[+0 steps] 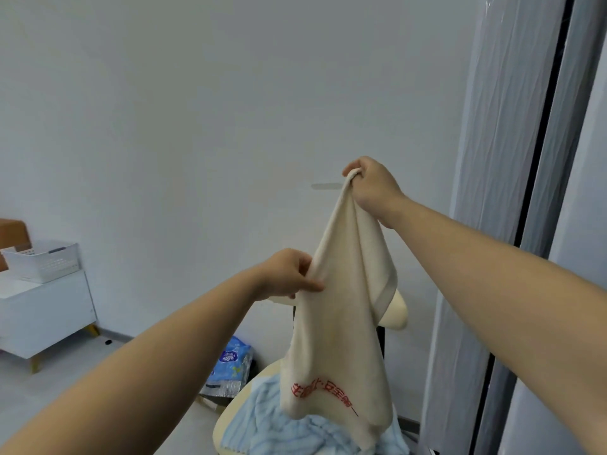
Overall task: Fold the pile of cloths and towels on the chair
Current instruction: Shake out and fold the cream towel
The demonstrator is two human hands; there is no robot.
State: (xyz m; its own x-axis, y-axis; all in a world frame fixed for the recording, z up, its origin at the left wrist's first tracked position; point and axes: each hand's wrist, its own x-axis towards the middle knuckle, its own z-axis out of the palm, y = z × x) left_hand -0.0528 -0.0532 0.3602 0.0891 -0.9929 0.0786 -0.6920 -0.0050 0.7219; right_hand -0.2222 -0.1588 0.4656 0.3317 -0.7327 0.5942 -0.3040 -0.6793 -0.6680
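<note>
Left hand [289, 274] pinched the cream towel [345, 323] at its side edge; right hand [371, 185] gripped its top corner, higher up; towel hung, red lettering low, over the light-blue towel [272, 421] heaped on the chair [397, 313]; white basket [42, 261] sat on a cabinet [42, 310] far left.

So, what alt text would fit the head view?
A right hand grips the top of a cream towel with red lettering; the left hand pinches its edge lower down. A blue towel lies on the chair below.
</note>
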